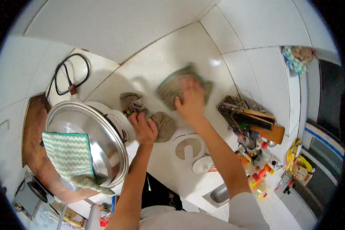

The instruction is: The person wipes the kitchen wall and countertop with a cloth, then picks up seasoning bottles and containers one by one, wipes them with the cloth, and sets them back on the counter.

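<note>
My right hand [191,101] lies with stretched fingers on a grey-green cloth [166,90] on the pale countertop [161,50]. Hand and cloth are both smeared by motion. To its left, my left hand [143,128] has its fingers curled down onto a crumpled brown bag or cloth [165,126]; its fingertips are partly hidden in the folds. More of the same brown material [132,101] bunches up just beyond those fingers. Close to my left wrist stands a large steel pot lid [107,153] with a green-and-white striped cloth [67,151] draped over it.
A white round-bodied item [188,147] sits between my forearms. On the right are a utensil rack [234,111], several bottles [260,172] and a small sink [218,195]. A black cord [88,67] with a brown plug lies at the left, near a wooden board [32,134].
</note>
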Demonstrator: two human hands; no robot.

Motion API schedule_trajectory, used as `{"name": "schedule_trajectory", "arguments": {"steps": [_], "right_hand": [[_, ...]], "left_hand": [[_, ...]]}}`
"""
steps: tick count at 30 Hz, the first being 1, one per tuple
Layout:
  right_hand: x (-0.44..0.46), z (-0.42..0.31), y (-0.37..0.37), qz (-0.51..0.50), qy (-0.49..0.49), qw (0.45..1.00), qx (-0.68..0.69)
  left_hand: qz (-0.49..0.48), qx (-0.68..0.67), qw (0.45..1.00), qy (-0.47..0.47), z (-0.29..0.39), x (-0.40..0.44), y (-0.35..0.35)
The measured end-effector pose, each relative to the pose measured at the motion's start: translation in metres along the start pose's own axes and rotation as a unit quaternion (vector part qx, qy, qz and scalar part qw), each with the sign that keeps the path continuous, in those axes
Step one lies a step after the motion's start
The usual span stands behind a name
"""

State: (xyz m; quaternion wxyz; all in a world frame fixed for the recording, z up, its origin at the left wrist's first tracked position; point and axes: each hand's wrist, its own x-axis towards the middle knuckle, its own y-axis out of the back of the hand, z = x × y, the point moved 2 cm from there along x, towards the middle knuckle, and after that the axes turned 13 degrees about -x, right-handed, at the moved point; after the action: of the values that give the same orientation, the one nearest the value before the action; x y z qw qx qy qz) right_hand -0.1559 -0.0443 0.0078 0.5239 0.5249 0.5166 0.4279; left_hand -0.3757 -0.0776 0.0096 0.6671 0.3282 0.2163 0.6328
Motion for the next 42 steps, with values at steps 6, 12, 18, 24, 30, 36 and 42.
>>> {"name": "schedule_trajectory", "arguments": {"steps": [6,12,18,24,30,36,42], "right_hand": [[0.125,0.034,-0.023,0.220,-0.192,0.950,-0.115],[0.232,0.040,-0.043,0.251,-0.147,0.942,-0.166],[0.141,-0.120,-0.032,0.167,-0.035,0.984,-0.042],[0.105,-0.097,-0.013,0.093,0.270,0.958,0.041],[0.160,-0.034,-0.022,0.065,0.060,0.996,-0.003],[0.092,-0.099,-0.008,0.122,0.208,0.966,0.094],[0.113,0.042,-0.028,0.140,-0.115,0.970,-0.165]], "left_hand": [[0.021,0.012,1.000,-0.004,-0.013,-0.006,-0.007],[0.010,-0.032,0.999,0.018,-0.007,-0.003,-0.002],[0.015,0.020,1.000,0.001,-0.006,-0.004,-0.002],[0.050,0.022,0.998,-0.009,-0.003,-0.003,-0.006],[0.026,0.031,0.999,-0.025,0.000,0.000,0.001],[0.013,0.068,0.997,-0.018,0.000,-0.004,-0.004],[0.024,0.020,0.999,0.023,-0.009,-0.003,-0.008]]}}
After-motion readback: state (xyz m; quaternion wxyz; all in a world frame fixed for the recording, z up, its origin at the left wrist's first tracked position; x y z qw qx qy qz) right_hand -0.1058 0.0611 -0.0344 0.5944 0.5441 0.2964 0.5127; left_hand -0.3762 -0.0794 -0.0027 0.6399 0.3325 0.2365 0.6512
